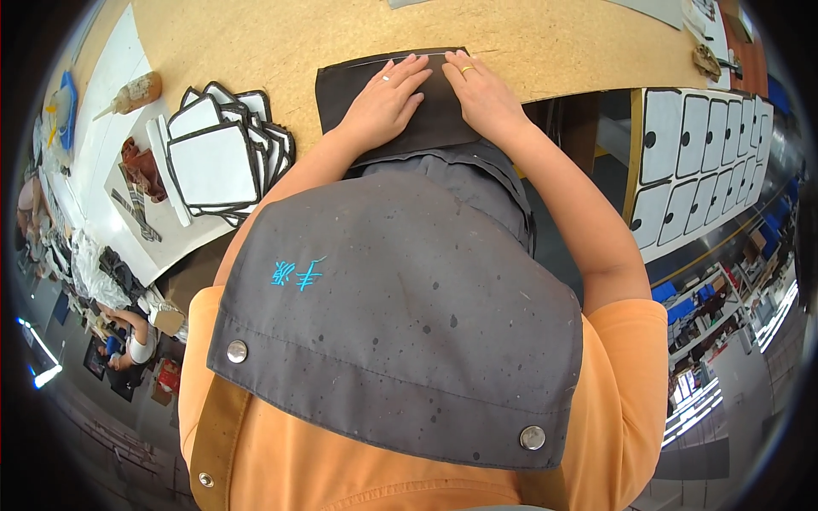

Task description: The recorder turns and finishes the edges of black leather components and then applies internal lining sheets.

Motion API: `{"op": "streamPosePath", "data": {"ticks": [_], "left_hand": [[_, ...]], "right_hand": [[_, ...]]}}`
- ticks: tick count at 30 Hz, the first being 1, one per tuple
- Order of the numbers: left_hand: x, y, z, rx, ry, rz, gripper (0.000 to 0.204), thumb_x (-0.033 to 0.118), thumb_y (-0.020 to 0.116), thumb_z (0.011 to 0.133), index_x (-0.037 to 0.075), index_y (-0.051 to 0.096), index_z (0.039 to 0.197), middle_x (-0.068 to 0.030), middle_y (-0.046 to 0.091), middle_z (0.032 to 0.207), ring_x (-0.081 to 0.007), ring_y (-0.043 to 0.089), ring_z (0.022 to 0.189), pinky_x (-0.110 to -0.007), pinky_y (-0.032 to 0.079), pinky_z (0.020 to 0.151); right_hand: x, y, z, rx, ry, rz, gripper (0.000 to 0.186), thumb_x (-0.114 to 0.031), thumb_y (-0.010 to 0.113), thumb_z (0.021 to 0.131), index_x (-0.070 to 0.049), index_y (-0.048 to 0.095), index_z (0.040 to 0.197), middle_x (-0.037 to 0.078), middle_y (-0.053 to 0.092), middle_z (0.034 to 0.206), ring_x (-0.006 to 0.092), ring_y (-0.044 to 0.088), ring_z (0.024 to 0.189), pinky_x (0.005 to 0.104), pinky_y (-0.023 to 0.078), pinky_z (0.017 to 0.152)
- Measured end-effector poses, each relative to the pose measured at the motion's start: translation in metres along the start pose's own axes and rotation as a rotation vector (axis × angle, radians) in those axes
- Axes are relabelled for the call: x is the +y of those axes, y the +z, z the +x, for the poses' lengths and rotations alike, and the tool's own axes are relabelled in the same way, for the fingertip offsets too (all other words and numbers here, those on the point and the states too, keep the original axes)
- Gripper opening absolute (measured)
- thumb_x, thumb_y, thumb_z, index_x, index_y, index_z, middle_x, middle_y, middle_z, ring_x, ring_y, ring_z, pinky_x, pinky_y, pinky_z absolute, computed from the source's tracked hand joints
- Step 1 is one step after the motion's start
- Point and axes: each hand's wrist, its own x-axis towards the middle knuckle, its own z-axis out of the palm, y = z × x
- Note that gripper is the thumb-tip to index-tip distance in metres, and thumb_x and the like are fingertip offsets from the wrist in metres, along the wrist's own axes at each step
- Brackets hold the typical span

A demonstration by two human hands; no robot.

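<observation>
A black rectangular sheet point(434, 111), leather or fabric, lies on the tan work table in front of me, its near part close to my apron. A thin pale line runs along its far edge. My left hand point(383, 104) rests flat on the sheet, fingers stretched toward that line. On its right part lies my right hand point(484, 95), fingers extended, their tips at the far edge. Neither hand grips anything. Left of my left forearm is a loose pile of white panels with black edges point(213, 164).
A squeeze bottle point(135, 92) with brownish contents lies at the left, near a dark red cloth point(142, 169) and a striped strip point(135, 209). White panels with black outlines point(662, 136) stand in rows on the right. Another person point(132, 336) is at the far left.
</observation>
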Motion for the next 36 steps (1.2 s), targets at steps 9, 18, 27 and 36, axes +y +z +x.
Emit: {"op": "streamPosePath", "data": {"ticks": [9,18,27,36], "left_hand": [[-0.012,-0.016,-0.05,0.058,-0.163,0.332,0.05,0.024,0.053,0.088,0.005,0.041,0.133,-0.0067,0.037,0.142,-0.0227,0.033,0.132,-0.041,0.025,0.108],[-0.013,-0.014,-0.044,0.06,-0.176,0.359,0.047,0.026,0.052,0.089,0.008,0.045,0.131,-0.0044,0.04,0.14,-0.0221,0.036,0.13,-0.04,0.029,0.106],[0.02,-0.009,0.016,0.008,0.084,0.283,0.042,0.019,0.053,0.087,0.004,0.048,0.126,-0.0061,0.043,0.136,-0.0217,0.045,0.121,-0.036,0.033,0.1],[0.026,0.009,0.034,-0.099,0.127,0.426,0.042,0.023,0.051,0.089,0.005,0.047,0.127,-0.0064,0.04,0.139,-0.0204,0.041,0.125,-0.035,0.033,0.102]], "right_hand": [[-0.036,-0.006,0.031,0.014,-0.082,0.025,0.043,0.0,0.052,0.076,-0.003,0.052,0.119,0.012,0.053,0.124,0.0266,0.047,0.118,0.0377,0.036,0.102],[-0.032,0.01,0.028,-0.042,-0.111,-0.032,0.04,-0.008,0.052,0.079,-0.001,0.054,0.118,0.011,0.052,0.126,0.0248,0.045,0.12,0.0397,0.036,0.102],[0.027,-0.013,-0.018,0.193,0.252,0.089,0.034,0.0,0.055,0.07,-0.004,0.061,0.104,0.008,0.059,0.106,0.0275,0.054,0.1,0.0388,0.046,0.082],[0.027,-0.002,-0.014,0.182,0.22,0.142,0.042,0.001,0.052,0.074,-0.011,0.06,0.113,0.006,0.058,0.104,0.0261,0.055,0.093,0.0381,0.045,0.08]]}}
